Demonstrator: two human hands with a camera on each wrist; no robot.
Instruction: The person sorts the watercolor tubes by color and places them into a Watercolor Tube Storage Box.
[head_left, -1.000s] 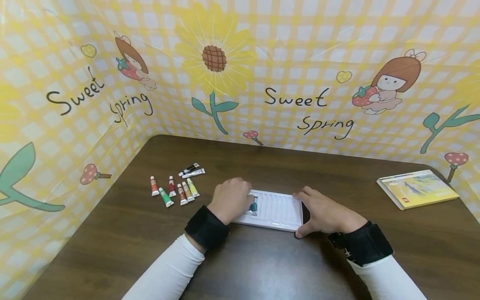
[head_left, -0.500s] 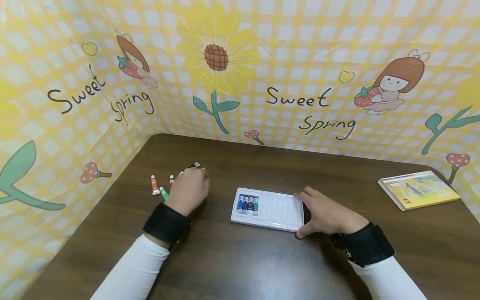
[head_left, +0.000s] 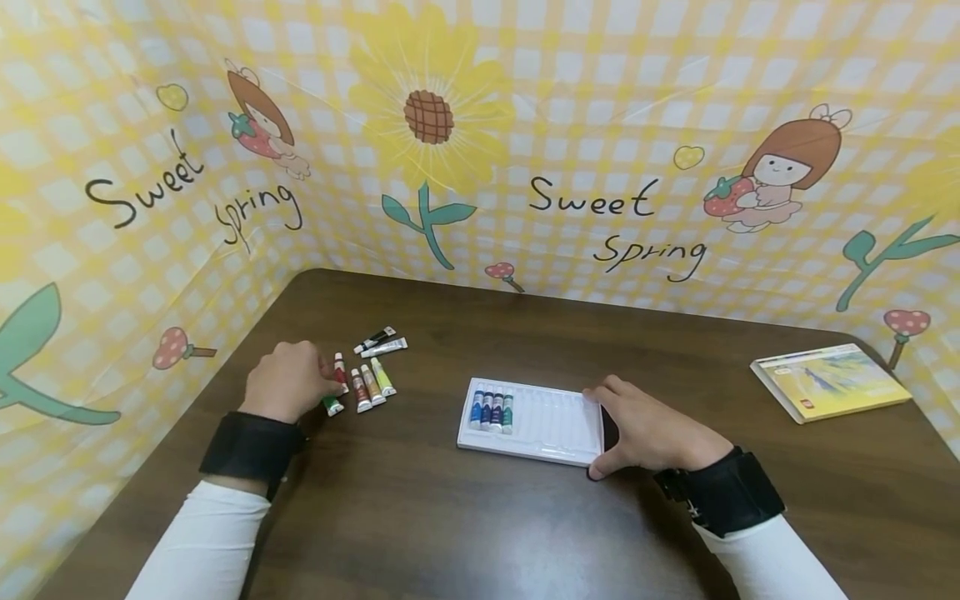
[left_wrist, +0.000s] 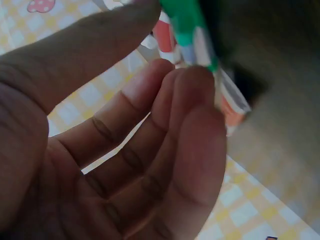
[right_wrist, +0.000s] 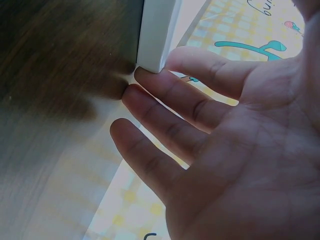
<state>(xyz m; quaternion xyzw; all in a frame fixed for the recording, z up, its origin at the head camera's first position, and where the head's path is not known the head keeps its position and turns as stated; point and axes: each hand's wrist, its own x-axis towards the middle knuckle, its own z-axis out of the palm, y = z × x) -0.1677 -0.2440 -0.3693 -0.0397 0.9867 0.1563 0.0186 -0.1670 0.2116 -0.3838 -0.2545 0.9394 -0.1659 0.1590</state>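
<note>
My left hand is at the left group of paint tubes, thumb and curled fingers at a green paint tube, whose crimped end shows below the hand in the head view. A crimson tube lies beside the thumb. Partly behind the fingertips in the left wrist view is an orange tube, hidden by the hand in the head view. My right hand spans the right end of the white ribbed tray, thumb at the near corner, fingers at the far one. Several blue, purple and teal tubes lie upright side by side in the tray's left slots.
Red-brown, ochre and yellow-green tubes lie right of the left hand. Behind them are a black tube and a white one. A yellow box sits at the table's right. A checked cloth walls the back and left.
My left hand has left the tray, passed over the tube group and moved left to the green tube. A teal tube now lies uncovered in the tray. My right hand stays in place.
</note>
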